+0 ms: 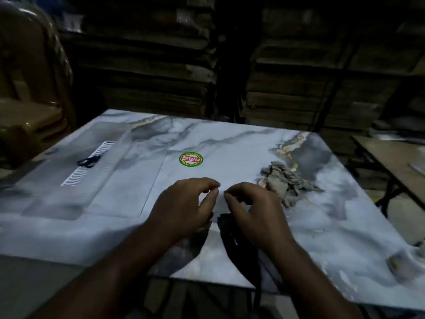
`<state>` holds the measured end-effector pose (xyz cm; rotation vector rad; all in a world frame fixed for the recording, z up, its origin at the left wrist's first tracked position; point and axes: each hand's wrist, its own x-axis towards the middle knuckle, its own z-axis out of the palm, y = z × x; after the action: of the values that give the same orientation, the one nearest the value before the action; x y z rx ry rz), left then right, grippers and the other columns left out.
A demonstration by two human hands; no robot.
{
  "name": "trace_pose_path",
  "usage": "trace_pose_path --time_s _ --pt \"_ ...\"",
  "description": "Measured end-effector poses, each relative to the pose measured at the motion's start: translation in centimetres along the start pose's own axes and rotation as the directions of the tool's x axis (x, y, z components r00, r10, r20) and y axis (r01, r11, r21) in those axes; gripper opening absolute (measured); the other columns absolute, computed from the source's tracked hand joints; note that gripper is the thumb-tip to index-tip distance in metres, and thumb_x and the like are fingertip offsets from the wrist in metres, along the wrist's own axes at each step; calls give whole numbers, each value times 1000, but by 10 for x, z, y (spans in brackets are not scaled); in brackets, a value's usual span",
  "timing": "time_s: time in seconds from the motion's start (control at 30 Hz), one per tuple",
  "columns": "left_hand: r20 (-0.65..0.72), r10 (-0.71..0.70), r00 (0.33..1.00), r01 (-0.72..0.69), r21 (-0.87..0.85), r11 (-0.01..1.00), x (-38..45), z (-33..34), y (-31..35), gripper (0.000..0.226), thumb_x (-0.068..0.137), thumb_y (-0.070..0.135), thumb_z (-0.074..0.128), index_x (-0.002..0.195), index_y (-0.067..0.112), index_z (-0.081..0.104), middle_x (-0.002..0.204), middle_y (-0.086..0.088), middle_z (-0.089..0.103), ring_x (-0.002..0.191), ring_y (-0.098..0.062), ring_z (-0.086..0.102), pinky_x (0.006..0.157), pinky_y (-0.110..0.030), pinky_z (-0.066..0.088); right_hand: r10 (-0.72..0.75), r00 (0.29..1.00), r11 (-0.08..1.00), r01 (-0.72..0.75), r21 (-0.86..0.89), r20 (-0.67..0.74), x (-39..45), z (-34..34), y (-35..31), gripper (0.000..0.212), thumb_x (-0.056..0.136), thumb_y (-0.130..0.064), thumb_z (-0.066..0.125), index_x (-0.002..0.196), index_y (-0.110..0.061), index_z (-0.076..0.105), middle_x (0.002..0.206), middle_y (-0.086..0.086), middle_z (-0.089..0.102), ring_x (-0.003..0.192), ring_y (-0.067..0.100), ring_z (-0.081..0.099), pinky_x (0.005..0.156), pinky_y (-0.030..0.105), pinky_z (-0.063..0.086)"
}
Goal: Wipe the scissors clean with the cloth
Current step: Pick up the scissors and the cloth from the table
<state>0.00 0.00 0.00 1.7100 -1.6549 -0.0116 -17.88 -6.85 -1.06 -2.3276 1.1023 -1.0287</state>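
The scissors point(88, 161), with black handles, lie far left on the marble-patterned table point(230, 139), on a white ribbed strip. A crumpled grey cloth point(285, 180) lies on the table's right half. Both my hands hover over the middle of the table, close together. My left hand point(184, 208) has loosely curled fingers and holds nothing. My right hand point(255, 212) is also loosely curled, its knuckles just left of the cloth and not touching it. The scissors are well out of reach to the left of both hands.
A clear plastic sheet point(128, 176) covers the table's left part. A round red-and-green sticker point(190, 159) sits mid-table. A dark strap point(239, 247) hangs below my right hand. Stacked cardboard stands behind, a chair point(30, 93) at left, and another table point(395, 162) at right.
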Motion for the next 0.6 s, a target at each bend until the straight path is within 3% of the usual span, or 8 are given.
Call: trace_pose_path --time_s 0.23,0.37,0.47,0.6 --pt "-7 -119 993 120 45 992 -34 -38 5 30 93 45 54 112 33 74 107 16 77 104 -10 68 82 -32 53 248 934 908 -317 -275 -259 8 -40 22 19 85 -36 67 98 -24 73 106 2 70 105 28 65 80 40 57" --pt "-38 -147 988 149 55 987 -39 -56 -6 22 98 38 58 112 32 74 103 16 76 90 -7 67 76 -31 54 403 910 854 -412 -318 -97 23 -34 41 40 88 -39 66 119 -14 60 115 11 66 107 37 66 77 39 53" --pt "-67 -160 985 164 54 985 -32 -70 -20 21 97 36 60 108 31 76 96 17 75 80 -7 66 74 -33 57 352 936 858 -321 -401 4 29 -25 43 16 90 -27 67 91 -12 60 83 6 65 91 35 70 66 33 43" --pt "-154 -223 963 239 100 966 -13 -91 -43 18 95 29 65 105 24 79 91 4 77 85 -20 70 76 -36 58 256 966 863 -208 -460 44 33 -12 32 25 83 -26 65 61 -18 56 62 3 60 66 29 62 55 31 42"
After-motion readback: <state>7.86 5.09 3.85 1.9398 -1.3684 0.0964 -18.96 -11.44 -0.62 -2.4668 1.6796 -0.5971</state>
